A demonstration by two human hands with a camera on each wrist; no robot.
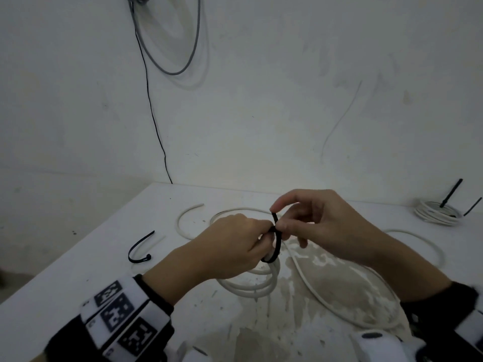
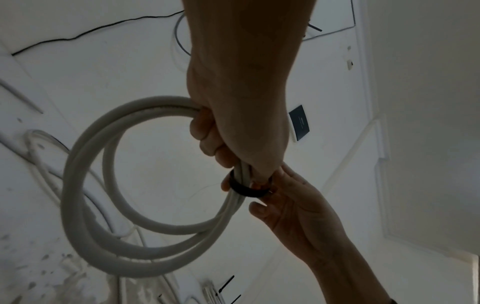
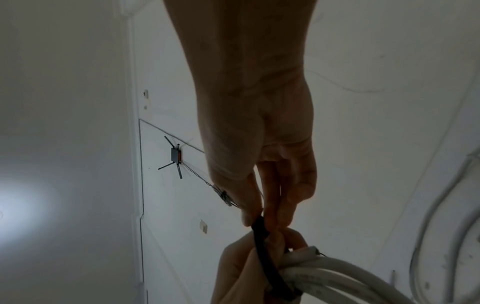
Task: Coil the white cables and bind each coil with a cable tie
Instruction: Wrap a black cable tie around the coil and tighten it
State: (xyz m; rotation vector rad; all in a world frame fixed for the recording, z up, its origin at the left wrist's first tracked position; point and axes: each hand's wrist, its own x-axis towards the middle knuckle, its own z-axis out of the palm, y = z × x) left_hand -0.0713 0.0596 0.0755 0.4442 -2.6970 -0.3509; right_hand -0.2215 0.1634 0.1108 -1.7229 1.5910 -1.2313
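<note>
The left hand [image 1: 227, 246] grips the white cable coil [image 1: 251, 286] and holds it just above the white table [image 1: 78, 270]. The right hand [image 1: 321, 223] pinches the black cable tie [image 1: 276, 240], which wraps round the coil where the two hands meet. The tie's free tail points up toward 12 o'clock, nearest the right fingers [image 3: 249, 214], so I think that hand pulls it tight next.

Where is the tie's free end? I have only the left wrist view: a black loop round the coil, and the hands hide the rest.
Observer: The right hand pinches the tail of the cable tie, which stands up above the coil.
Operator: Any spare ties nearby?
Observer: One loose cable tie lies curved on the table, out to the left of the left hand.
</note>
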